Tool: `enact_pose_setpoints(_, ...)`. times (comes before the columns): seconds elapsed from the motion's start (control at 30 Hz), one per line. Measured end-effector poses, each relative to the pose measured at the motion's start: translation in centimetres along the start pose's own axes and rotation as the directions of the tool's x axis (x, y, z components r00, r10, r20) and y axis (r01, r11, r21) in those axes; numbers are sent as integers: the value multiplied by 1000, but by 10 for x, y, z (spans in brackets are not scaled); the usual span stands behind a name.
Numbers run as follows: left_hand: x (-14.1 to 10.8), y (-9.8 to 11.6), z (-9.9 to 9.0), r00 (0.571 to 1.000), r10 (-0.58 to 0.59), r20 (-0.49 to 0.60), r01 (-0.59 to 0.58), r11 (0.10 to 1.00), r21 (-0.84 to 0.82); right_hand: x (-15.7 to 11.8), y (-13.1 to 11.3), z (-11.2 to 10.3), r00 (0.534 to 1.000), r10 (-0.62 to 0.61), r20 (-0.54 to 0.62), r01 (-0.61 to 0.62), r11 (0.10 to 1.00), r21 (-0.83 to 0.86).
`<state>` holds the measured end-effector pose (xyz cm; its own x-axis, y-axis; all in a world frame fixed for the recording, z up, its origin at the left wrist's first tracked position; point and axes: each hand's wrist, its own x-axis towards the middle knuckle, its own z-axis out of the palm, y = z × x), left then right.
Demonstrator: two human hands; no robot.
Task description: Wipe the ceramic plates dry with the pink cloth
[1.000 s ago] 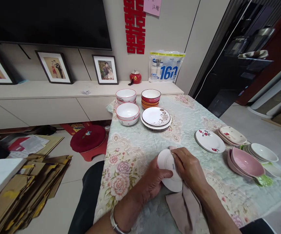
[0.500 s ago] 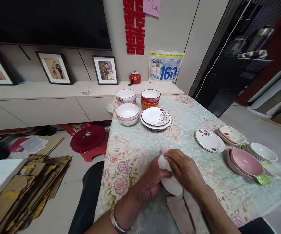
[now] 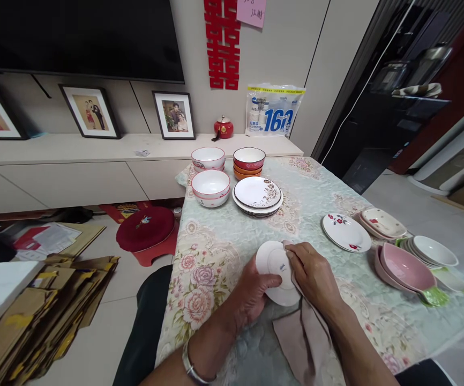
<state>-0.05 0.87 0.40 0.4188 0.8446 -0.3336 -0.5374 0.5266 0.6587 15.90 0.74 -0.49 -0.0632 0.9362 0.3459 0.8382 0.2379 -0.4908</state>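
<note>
I note left hand (image 3: 254,287) fingers closed on small plate (image 3: 276,261), thumb across underside — steadying, I judge; right hand (image 3: 312,269) fingers pinch cloth (image 3: 306,340) at rim.

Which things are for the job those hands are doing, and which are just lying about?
For the job:
- small white plate, in the left hand
- cloth, in the right hand
- perhaps the stacked bowls

Just lying about:
- red stool
- framed photos
- flattened cardboard
</note>
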Motion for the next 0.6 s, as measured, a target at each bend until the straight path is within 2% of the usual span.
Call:
enact_pose_setpoints(0.17,-1,-4,-3,994,-59,88,54,997,55,-1,-15,-1,989,-149,15,145,977,155)
enact_pose_setpoints(0.37,2,-7,-7,988,-60,143,54,997,48,-4,-34,-5,925,-337,178,270,909,319)
enact_pose_setpoints(0.47,2,-5,-7,987,-54,152,46,998,52,-4,-31,-5,952,-261,161,216,943,254)
enact_pose_setpoints(0.6,2,-3,-5,999,-51,13,50,999,20,-1,-14,-3,992,-61,107,56,997,50)
